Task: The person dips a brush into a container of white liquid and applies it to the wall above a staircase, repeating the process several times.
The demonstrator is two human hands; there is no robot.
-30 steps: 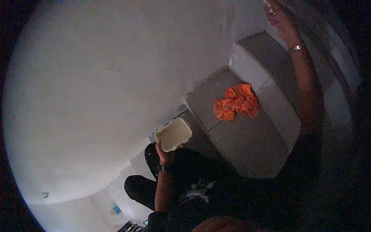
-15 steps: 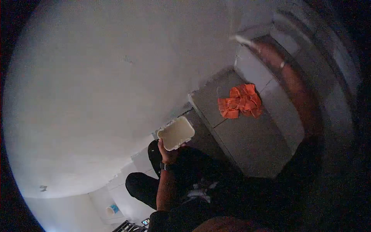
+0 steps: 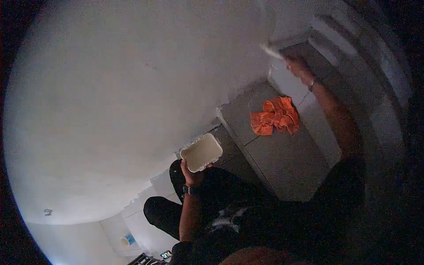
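The pale print [image 3: 227, 219] on the dark shirt, below and beside the left forearm, is too dim for me to read. A small white-and-blue tub [image 3: 128, 240] sits well beyond the left elbow; whatever its blue band says is too small to make out. Near that elbow a phone [image 3: 166, 255] shows a lit screen, also unreadable, next to a dark slatted object [image 3: 143, 259].

The left hand [image 3: 191, 174] grips a cream rectangular container [image 3: 202, 153] from beneath and the side, its open top facing me, its rim ragged with pale crust. A dark watch [image 3: 191, 190] circles that wrist, and a bent knee [image 3: 174, 172] is just beside it. The right hand [image 3: 300, 68], well apart on an outstretched arm, is closed around a slim pale tool [image 3: 271, 51], blurred; I can't tell whether its tip touches the wall [image 3: 123, 101]. A silvery band [image 3: 312, 85] rings this wrist.

Between the hands, a crumpled orange cloth [image 3: 276, 117] takes up part of a tiled step [image 3: 282, 163]. Another step's pale riser [image 3: 289, 81] stands just beside the right hand.
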